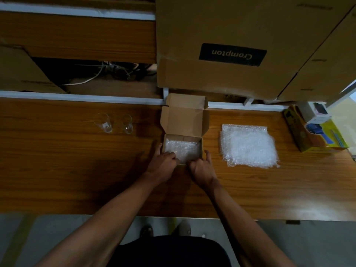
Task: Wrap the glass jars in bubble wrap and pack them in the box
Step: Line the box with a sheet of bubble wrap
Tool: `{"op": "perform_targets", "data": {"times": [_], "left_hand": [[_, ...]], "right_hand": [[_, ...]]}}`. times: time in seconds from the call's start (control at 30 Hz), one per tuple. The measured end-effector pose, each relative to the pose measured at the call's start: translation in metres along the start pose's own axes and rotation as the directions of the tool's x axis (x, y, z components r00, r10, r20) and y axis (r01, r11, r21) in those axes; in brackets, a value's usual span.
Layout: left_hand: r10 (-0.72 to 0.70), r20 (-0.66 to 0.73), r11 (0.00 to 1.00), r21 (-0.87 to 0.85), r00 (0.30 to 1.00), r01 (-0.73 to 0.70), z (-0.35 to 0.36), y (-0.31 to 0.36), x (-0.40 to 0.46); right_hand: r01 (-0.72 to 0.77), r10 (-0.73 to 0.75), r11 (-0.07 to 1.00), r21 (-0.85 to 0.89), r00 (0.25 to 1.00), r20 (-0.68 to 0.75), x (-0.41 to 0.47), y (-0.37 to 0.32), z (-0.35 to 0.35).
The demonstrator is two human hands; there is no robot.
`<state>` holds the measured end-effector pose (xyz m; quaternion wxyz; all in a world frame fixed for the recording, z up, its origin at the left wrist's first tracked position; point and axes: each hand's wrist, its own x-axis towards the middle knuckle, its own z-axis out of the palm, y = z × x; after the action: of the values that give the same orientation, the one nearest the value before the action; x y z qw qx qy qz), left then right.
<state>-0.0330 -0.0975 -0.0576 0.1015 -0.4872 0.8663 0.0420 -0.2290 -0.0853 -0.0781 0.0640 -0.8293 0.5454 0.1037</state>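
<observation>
Our two forearms reach out from the bottom of the view over the wooden table (77, 170) toward the small cardboard box (200, 151) at its middle. Our left hand (163, 162) sits at the box's near-left corner: the thumb lies along the outside of the left wall, while the fingers curl over the near edge and press down on the bubble wrap lining (185, 149) inside. Our right hand (202, 168) meets the near-right corner, thumb raised beside the right wall, fingers bent in toward the near edge (whether they pinch the wrap or only the cardboard rim we cannot tell, since the knuckles hide the tips). The two hands nearly touch each other at the front of the box.

The box stands open, its lid flap (185, 120) tipped back away from us, and the wrap covers its floor. Two clear glass jars (104, 123) stand upright and unwrapped to the left, well apart from the box, the second jar (127, 124) just beside the first. A loose stack of bubble wrap sheets (249, 145) lies flat on the table to the right of the box. Farther right, a yellow carton (300, 139) rests near the table's edge. A big brown carton marked Crompton (221, 35) stands behind.
</observation>
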Motion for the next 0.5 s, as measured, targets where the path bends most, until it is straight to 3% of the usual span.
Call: {"op": "perform_targets", "data": {"times": [0.13, 0.3, 0.5], "left_hand": [[-0.035, 0.037, 0.997, -0.062, 0.999, 0.037, 0.001, -0.002, 0.003], [-0.027, 0.008, 0.999, -0.028, 1.0, 0.027, 0.001, -0.003, -0.001], [-0.024, 0.051, 0.998, -0.056, 0.998, 0.027, -0.005, -0.004, -0.004]], "right_hand": [[-0.055, 0.057, 0.998, -0.033, 0.997, 0.055, 0.003, -0.005, -0.004], [-0.022, 0.022, 0.999, -0.028, 1.0, -0.011, -0.008, -0.005, -0.005], [-0.041, 0.043, 0.999, -0.027, 0.998, 0.056, -0.008, -0.003, -0.006]]}}
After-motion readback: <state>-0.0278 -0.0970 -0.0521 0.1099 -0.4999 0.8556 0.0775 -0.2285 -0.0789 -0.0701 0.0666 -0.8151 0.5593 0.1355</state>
